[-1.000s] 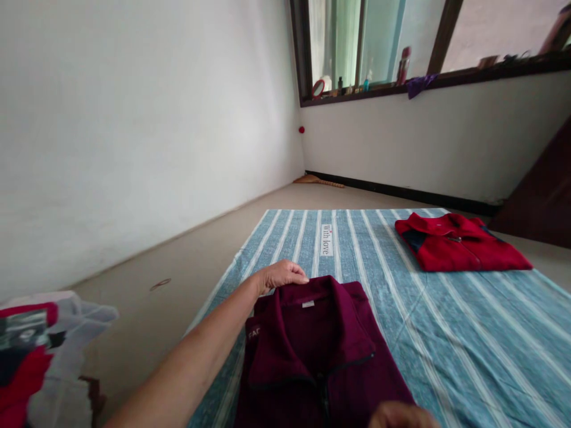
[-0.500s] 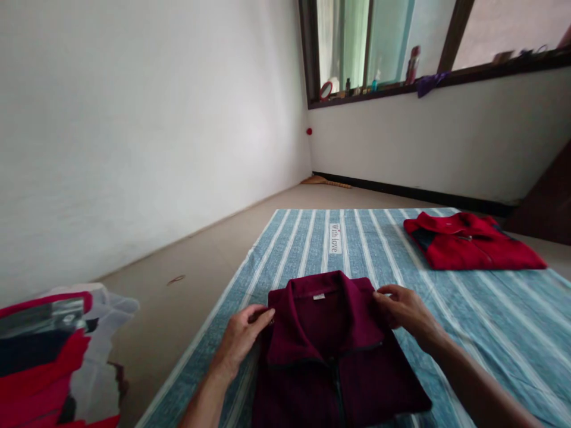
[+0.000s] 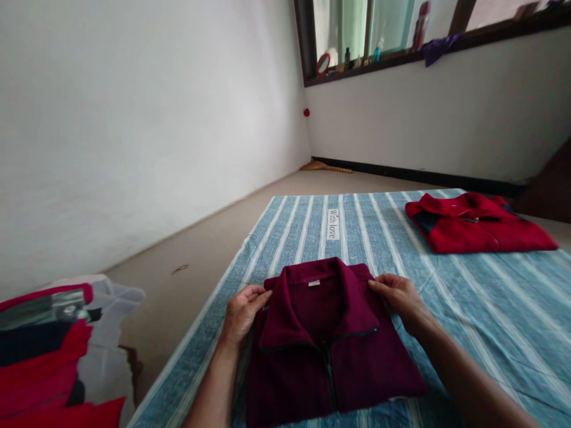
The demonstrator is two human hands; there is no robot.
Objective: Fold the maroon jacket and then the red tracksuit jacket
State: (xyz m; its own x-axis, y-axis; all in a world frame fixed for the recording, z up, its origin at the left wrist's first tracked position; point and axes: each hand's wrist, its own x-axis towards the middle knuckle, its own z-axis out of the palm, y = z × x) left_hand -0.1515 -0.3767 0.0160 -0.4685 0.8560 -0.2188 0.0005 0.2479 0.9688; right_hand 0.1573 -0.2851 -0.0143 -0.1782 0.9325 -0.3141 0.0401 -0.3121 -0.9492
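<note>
The left hand (image 3: 241, 315) has its thumb (image 3: 263, 299) and forefinger closed in a narrow pinch on the left shoulder of the maroon top (image 3: 289, 383); its other fingers curl in behind. The right hand (image 3: 399, 300) pinches the right shoulder likewise, thumb on top, its remaining fingers partly hidden by the fabric. Between the hands stands the collar (image 3: 355, 300), spread open, with a pale label (image 3: 314, 283) inside at the far edge and a dark zip (image 3: 329, 374) running toward the near side. The maroon top lies folded at the near middle of the striped cloth (image 3: 464, 321). At the far right of the cloth lies a folded red top (image 3: 491, 235), well apart from the hands. At the near left, off the cloth, clothes (image 3: 33, 345) are piled beside white plastic (image 3: 104, 339).
</note>
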